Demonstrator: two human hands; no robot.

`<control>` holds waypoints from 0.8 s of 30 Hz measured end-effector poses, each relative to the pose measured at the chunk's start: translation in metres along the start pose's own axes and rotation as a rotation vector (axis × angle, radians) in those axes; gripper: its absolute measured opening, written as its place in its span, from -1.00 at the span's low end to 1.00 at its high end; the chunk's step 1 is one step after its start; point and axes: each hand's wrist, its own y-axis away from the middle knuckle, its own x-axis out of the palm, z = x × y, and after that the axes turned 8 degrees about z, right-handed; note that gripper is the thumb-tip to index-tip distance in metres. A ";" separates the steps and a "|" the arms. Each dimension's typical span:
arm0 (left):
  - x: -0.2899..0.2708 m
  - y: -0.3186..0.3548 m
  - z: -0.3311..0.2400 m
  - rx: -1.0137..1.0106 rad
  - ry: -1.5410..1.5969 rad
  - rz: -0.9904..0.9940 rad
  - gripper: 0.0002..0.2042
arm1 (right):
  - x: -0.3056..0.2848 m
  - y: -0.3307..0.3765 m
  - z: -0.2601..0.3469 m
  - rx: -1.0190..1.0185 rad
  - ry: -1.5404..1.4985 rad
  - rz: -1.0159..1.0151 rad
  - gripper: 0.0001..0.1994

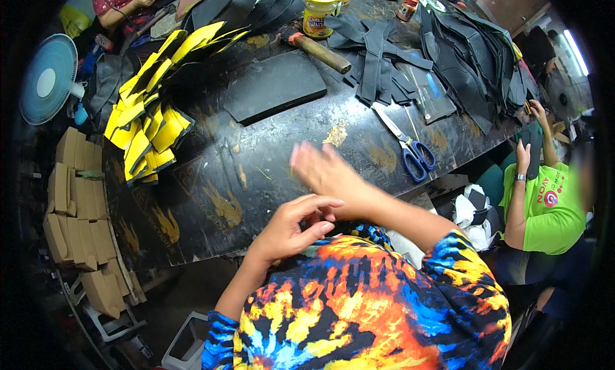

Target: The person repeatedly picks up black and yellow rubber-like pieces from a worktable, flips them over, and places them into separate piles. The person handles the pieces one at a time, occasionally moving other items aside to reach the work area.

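Black, likely heavy, the slab (275,88) inside the table's (275,162) near edge was best side-gripped, left hand (291,229) and right hand (333,178) seemingly empty.

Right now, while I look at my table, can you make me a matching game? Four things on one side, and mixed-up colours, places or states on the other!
Things:
1. scissors
2. right hand
3. fan
4. hammer

Clues:
A. at the far left of the picture
B. brown wooden handle
C. blurred, with nothing seen in its grasp
D. dark blue handles

Right pairs:
1-D, scissors: dark blue handles
2-C, right hand: blurred
3-A, fan: far left
4-B, hammer: brown wooden handle
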 end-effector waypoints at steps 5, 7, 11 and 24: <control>-0.053 0.034 -0.013 0.172 0.034 -0.615 -0.71 | -0.033 0.051 -0.001 -0.241 -0.948 0.463 -0.48; -0.073 0.033 -0.007 0.230 -0.305 -0.749 -0.75 | -0.039 0.043 -0.031 -0.068 -0.642 0.072 -0.35; -0.072 0.015 0.008 0.116 -0.326 -0.855 -0.77 | -0.010 -0.014 -0.034 0.242 0.001 -0.109 -0.03; -0.027 0.006 0.008 -0.031 -0.089 -0.545 -0.67 | -0.012 0.030 -0.008 0.055 -0.064 0.022 -0.11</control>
